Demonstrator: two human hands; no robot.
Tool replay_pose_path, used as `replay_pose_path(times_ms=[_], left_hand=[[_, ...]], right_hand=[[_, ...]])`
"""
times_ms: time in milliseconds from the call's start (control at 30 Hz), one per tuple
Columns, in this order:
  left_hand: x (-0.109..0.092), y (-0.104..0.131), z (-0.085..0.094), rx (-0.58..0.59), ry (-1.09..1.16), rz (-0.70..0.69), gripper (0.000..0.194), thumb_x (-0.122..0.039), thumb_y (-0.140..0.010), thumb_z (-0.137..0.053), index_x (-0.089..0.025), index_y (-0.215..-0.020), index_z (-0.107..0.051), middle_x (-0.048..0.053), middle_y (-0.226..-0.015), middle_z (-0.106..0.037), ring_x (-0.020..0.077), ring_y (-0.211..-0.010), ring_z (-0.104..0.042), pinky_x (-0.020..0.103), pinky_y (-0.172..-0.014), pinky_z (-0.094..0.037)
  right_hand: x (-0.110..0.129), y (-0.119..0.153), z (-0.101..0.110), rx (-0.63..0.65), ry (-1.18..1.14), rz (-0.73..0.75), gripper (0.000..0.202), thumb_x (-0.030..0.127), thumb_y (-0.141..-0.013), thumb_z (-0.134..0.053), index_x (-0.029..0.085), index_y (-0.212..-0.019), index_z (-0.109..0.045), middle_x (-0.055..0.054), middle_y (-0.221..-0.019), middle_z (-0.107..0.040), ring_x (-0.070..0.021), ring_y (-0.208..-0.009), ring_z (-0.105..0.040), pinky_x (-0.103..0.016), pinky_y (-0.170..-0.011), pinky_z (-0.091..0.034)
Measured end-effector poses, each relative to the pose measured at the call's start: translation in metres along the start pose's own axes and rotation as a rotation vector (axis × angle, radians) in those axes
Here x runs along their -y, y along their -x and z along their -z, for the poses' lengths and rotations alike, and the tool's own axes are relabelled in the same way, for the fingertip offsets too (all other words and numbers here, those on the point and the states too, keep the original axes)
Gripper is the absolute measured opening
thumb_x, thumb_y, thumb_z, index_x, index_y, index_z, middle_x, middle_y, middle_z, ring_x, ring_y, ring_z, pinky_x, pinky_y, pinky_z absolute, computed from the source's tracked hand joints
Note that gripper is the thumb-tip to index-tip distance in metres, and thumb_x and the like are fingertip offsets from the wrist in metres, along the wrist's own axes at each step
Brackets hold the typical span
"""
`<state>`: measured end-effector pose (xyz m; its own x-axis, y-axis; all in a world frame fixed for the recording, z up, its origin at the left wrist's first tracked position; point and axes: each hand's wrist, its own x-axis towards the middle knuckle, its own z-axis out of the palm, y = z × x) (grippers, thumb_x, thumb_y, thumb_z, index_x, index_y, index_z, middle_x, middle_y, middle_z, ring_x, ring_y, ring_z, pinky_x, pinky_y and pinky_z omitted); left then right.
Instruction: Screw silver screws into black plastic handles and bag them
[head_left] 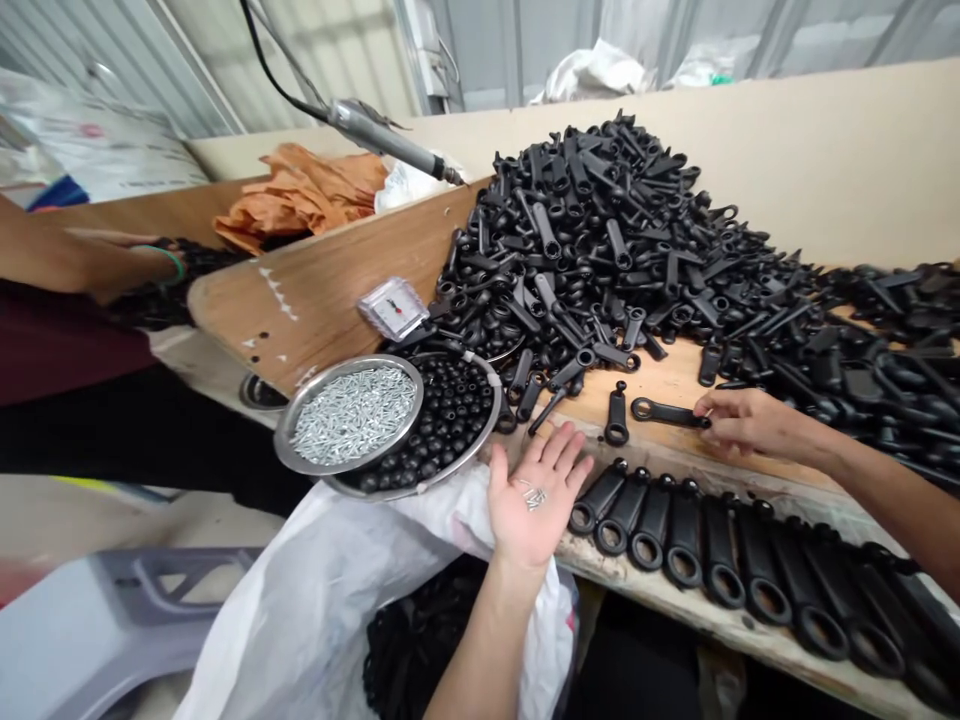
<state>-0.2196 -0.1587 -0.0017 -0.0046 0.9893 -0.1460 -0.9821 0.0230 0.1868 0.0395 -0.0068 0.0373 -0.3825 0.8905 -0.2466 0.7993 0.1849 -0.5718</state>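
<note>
My left hand (534, 500) lies palm up with its fingers stretched out, and several small silver screws (534, 495) rest loose on the palm. At the right, my right hand (739, 425) pinches the narrow end of a black ring-ended lever (664, 411), which lies nearly flat above the bench. Another such lever (616, 415) with a ball at its tip lies just left of it. Along the bench's front edge runs a row of black ring-ended levers (682, 530), rings toward me. Left of my left hand are a metal bowl of screws (281, 440) and a basin of black balls (491, 420).
A large heap of black levers (600, 230) covers the back of the bench. An electric screwdriver (390, 140) hangs above a wooden divider (315, 290), near a small clear box (394, 308). Below hangs a white sack (277, 600). A co-worker's arm (82, 260) is at left.
</note>
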Motion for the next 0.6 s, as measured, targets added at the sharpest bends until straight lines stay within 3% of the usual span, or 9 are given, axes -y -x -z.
replay_pose_path(times_ms=[100,167,300,433,600], left_hand=[[-0.001,-0.001,0.001,0.001,-0.005,-0.012,0.057,-0.056,-0.084,-0.036,-0.01,-0.115,-0.054,0.016,-0.137,-0.041,0.031,-0.128,-0.035,0.048,-0.103,-0.032],[-0.001,-0.002,0.002,0.001,-0.004,-0.017,0.057,-0.055,-0.085,-0.035,-0.01,-0.115,-0.054,0.016,-0.136,-0.041,0.0309,-0.128,-0.035,0.048,-0.103,-0.032],[0.0,-0.002,0.002,0.007,-0.001,-0.005,0.06,-0.057,-0.084,-0.035,-0.009,-0.116,-0.053,0.017,-0.136,-0.041,0.0313,-0.128,-0.035,0.048,-0.104,-0.031],[0.001,-0.001,0.002,-0.035,-0.045,-0.054,0.064,-0.057,-0.082,-0.04,-0.008,-0.122,-0.049,0.02,-0.136,-0.04,0.033,-0.127,-0.036,0.05,-0.102,-0.034],[-0.001,-0.003,0.003,-0.073,-0.087,-0.068,0.071,-0.055,-0.081,-0.043,-0.011,-0.136,-0.032,0.02,-0.139,-0.035,0.0321,-0.126,-0.038,0.049,-0.1,-0.039]], right_hand=[[-0.001,-0.003,0.001,-0.014,0.043,0.071,0.015,0.031,-0.071,-0.048,0.018,-0.072,-0.055,0.003,-0.05,-0.05,-0.0109,-0.045,-0.045,-0.022,-0.045,-0.034],[0.001,-0.008,0.002,-0.094,0.199,0.109,0.014,0.028,-0.071,-0.048,0.019,-0.068,-0.057,0.002,-0.053,-0.052,-0.0117,-0.05,-0.047,-0.023,-0.049,-0.034],[0.014,-0.016,0.006,-0.198,0.424,0.109,0.019,0.023,-0.074,-0.047,0.02,-0.079,-0.065,-0.001,-0.066,-0.062,-0.0156,-0.062,-0.055,-0.025,-0.057,-0.036],[0.037,-0.019,0.018,-0.166,0.517,0.208,0.025,0.019,-0.075,-0.046,0.015,-0.08,-0.07,-0.006,-0.072,-0.066,-0.0193,-0.069,-0.059,-0.026,-0.061,-0.037],[0.054,-0.031,0.023,-0.112,0.555,0.255,0.021,0.015,-0.071,-0.052,0.017,-0.079,-0.072,-0.003,-0.076,-0.068,-0.0166,-0.072,-0.06,-0.023,-0.062,-0.037]])
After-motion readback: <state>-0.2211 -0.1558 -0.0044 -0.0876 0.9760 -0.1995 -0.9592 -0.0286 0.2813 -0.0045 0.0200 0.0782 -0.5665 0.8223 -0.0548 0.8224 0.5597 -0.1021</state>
